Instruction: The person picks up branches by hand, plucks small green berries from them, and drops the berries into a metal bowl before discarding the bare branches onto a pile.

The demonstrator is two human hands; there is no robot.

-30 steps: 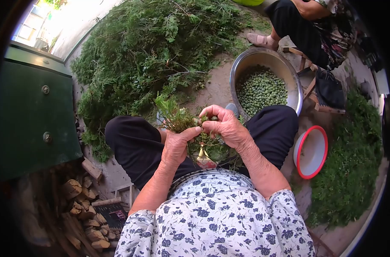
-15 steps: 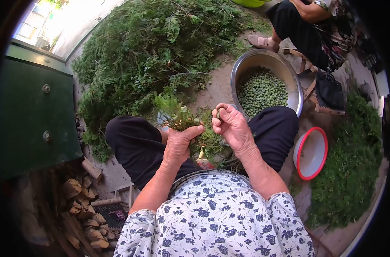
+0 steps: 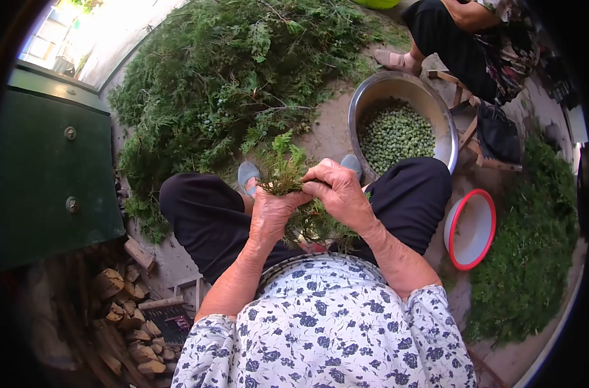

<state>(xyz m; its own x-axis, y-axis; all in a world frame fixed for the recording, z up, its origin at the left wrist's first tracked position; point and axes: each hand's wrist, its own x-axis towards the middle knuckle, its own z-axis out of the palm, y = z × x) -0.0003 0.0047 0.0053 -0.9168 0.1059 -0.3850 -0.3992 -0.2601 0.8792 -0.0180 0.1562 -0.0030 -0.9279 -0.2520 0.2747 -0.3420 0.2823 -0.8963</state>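
A leafy green sprig [image 3: 283, 165] stands up from my left hand [image 3: 270, 210], whose fingers are wrapped round its base. My right hand [image 3: 340, 194] is closed in a pinch against the left thumb; what its fingertips hold is hidden. More green twigs [image 3: 317, 223] hang below and between the hands, over my lap. Beyond my right knee stands a metal basin [image 3: 444, 123] with many small green cones or berries [image 3: 398, 132] in it.
A big heap of cut branches [image 3: 210, 84] lies ahead. To the right are a red-rimmed bowl [image 3: 471, 229], another green pile [image 3: 524, 258] and a seated person [image 3: 462, 45] by a wooden stool. Split firewood [image 3: 129, 310] and a green cabinet [image 3: 55, 174] are on the left.
My right hand has moved left and down to meet my left hand; the small green piece in its fingers no longer shows. The sprig stands more upright.
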